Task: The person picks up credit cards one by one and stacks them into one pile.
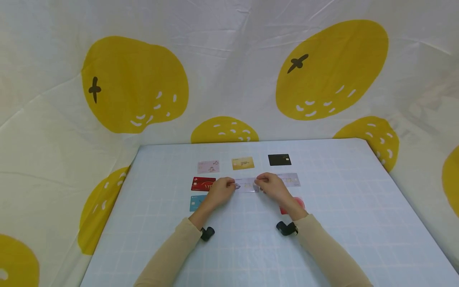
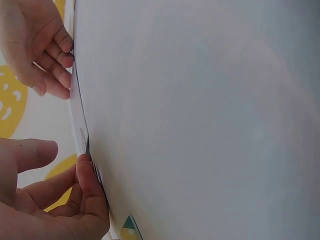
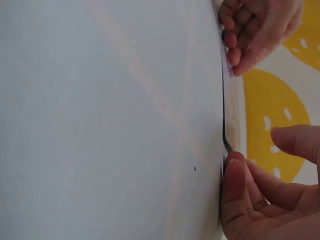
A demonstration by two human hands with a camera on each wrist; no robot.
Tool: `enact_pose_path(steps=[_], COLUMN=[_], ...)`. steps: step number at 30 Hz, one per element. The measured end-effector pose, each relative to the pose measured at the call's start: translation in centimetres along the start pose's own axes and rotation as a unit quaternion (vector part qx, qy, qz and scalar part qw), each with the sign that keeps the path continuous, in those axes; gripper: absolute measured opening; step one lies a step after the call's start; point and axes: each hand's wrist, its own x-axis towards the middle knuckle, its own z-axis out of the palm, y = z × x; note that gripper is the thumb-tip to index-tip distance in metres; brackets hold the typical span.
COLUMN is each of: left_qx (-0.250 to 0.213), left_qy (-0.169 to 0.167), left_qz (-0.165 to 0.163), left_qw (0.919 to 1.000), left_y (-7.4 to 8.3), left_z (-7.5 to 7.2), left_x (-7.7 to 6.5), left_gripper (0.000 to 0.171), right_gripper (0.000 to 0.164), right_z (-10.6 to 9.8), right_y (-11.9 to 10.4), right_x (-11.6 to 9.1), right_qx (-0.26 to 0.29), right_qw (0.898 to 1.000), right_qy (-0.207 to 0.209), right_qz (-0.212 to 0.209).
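Observation:
A pale lilac card (image 1: 246,185) lies flat in the middle of the card layout, between both hands. My left hand (image 1: 221,190) has its fingertips on the card's left end. At the opposite end, my right hand (image 1: 274,186) touches the card with its fingertips. In the left wrist view, the thumb (image 2: 37,154) of the left hand stands away from its bent fingers. The right wrist view likewise has the right thumb (image 3: 297,141) apart from the fingers. Another lilac card (image 1: 291,179) lies just beyond the right hand, partly covered by it.
Along the back lie a pink card (image 1: 206,166), a gold card (image 1: 242,163) and a black card (image 1: 279,160). A red VIP card (image 1: 201,183) and a blue card (image 1: 195,202) are beside the left hand. The right wrist partly hides a pinkish-red card (image 1: 299,202).

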Motion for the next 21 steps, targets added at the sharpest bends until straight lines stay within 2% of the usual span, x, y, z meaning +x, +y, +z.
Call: enact_pose_path(steps=[10, 13, 21], left_qx=[-0.006, -0.002, 0.002], left_qy=[0.006, 0.012, 0.056], left_qz=[-0.005, 0.003, 0.035], left_qw=[1.0, 0.9999, 0.9978], left_y=[-0.1, -0.2, 0.1], left_z=[0.0, -0.2, -1.3], left_x=[0.0, -0.3, -1.9], left_gripper=[0.036, 0.035, 0.032], right_gripper=[0.033, 0.032, 0.031], right_z=[0.1, 0.2, 0.5], right_y=[-0.2, -0.2, -0.6], right_x=[0.0, -0.2, -1.0], right_qx=[-0.007, -0.01, -0.013], right_qw=[1.0, 1.0, 0.998], right_qy=[0.005, 0.007, 0.025], right_qz=[-0.01, -0.018, -0.058])
